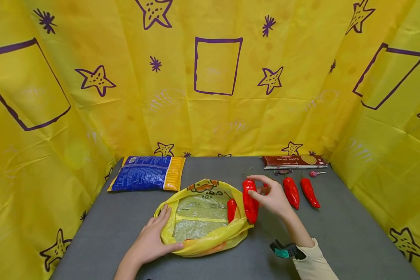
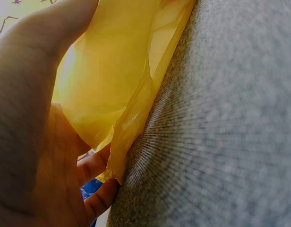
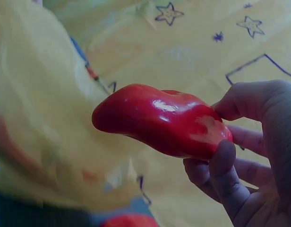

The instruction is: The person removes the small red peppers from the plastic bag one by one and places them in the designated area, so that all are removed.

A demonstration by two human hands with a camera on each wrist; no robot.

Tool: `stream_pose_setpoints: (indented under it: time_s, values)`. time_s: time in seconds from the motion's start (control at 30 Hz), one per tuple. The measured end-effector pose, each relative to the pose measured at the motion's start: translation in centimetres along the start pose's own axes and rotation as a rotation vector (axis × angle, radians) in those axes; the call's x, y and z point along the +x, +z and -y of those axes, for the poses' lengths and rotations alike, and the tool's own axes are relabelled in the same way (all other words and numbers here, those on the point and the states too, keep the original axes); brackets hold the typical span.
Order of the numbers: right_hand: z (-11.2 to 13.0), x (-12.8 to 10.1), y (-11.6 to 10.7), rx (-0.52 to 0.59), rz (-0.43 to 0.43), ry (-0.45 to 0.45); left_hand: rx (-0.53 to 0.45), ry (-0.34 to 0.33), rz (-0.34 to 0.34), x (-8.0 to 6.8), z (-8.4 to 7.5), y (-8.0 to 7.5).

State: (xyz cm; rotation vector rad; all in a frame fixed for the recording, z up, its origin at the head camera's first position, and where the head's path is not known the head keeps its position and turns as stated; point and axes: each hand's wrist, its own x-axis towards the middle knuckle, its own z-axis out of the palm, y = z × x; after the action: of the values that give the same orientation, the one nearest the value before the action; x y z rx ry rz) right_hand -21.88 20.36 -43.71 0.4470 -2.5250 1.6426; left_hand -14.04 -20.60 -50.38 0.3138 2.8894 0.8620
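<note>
A yellow plastic bag (image 1: 217, 241) lies on the grey table with its mouth spread upward. My left hand (image 1: 154, 233) holds its left rim, thumb at the front edge and fingers along the side; some fingertips meet the film (image 2: 119, 146) in the left wrist view. Between thumb and fingers, my right hand (image 1: 271, 196) pinches a glossy red pepper (image 1: 250, 204) by its stem end, tip down, at the bag's right rim. That pepper (image 3: 159, 120) fills the middle of the right wrist view. Another red pepper (image 1: 231, 210) is inside the bag.
Two red peppers (image 1: 291, 192) (image 1: 310, 193) lie right of my right hand, with another partly hidden behind it. A brown biscuit packet (image 1: 294, 161), a lollipop (image 1: 316, 173) and a small wrapped sweet (image 1: 282, 172) lie behind them. A blue-and-yellow packet (image 1: 143, 174) is back left. Yellow cloth (image 1: 217, 116) surrounds the table.
</note>
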Motion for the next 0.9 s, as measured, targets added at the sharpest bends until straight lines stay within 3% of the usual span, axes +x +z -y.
stream_pose_setpoints:
  time_s: [0.4,0.63,0.9]
  values:
    - [-4.1,-3.7,-3.3,-0.095,-0.017,0.168,-0.015,-0.02,0.006,0.2,0.4,0.3]
    - [-6.0,-5.2,-2.6,-0.066,0.043,0.232,-0.017,-0.025,0.002,0.4,0.4,0.4]
    - [-7.3,-5.7,-1.9,-0.114,0.045,0.252,0.005,-0.004,0.002,0.0,0.1,0.1]
